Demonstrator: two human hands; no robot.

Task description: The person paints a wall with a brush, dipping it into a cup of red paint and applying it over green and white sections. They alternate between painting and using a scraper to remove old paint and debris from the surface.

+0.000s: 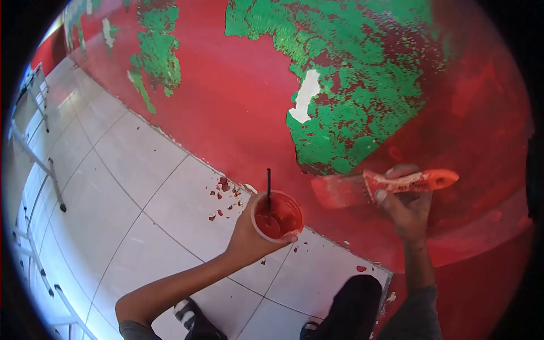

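My left hand (247, 233) is wrapped round a cup of red paint (297, 212), held tilted so its inside shows. A thin black stick (268, 184) stands up out of the paint. In my right hand (405, 207) is a wide paintbrush (442, 179) with an orange-red handle, its bristles pointing left against the wall. The wall (226, 113) is red, with a large green patch (351, 113) of peeled paint just above the brush. Inside that patch lies a small white bare spot (306, 96).
Pale tiles (136, 175) cover the floor along the wall's base. Red paint flakes (224, 186) lie scattered there. Metal legs (42, 161) of furniture stand at the far left. My shoes show below, one shoe (186, 314) at lower left.
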